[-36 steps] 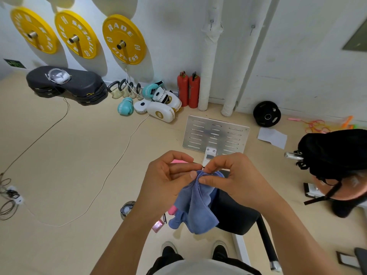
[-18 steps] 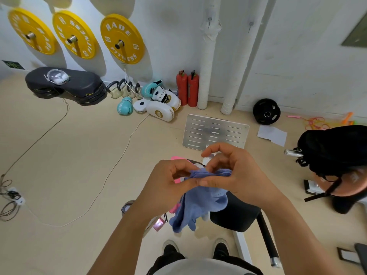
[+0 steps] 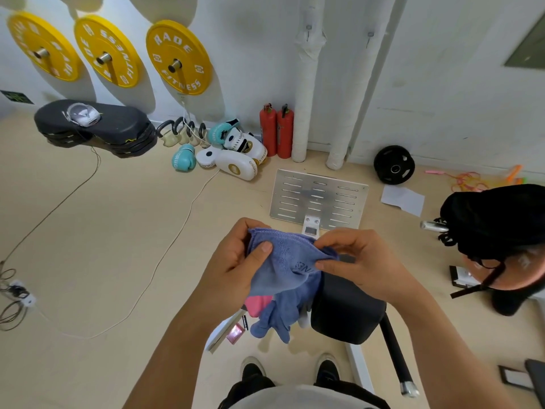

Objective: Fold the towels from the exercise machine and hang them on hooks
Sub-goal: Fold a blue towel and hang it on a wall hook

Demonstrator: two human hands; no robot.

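Observation:
A blue towel [image 3: 284,270] with faint lettering hangs in front of me, held by both hands at its upper edge. My left hand [image 3: 233,264] pinches its left side with the thumb on top. My right hand [image 3: 358,261] pinches the right side between thumb and fingers. The lower part of the towel dangles crumpled above a pink towel [image 3: 256,304], which lies partly hidden on the exercise machine beside its black padded seat [image 3: 345,308]. Two metal hooks [image 3: 308,28] are fixed high on the white wall pipes.
The machine's slotted metal footplate [image 3: 318,199] stands ahead. Boxing gloves [image 3: 233,154], kettlebells, two red extinguishers [image 3: 276,131] and a black weight plate [image 3: 393,165] line the wall. A person's head [image 3: 507,240] is at the right. Cables [image 3: 88,202] cross the floor at left.
My hands have moved apart, spreading the top edge of the blue towel wider; before, they pinched it together at one bunched point. The towel now shows a flatter face.

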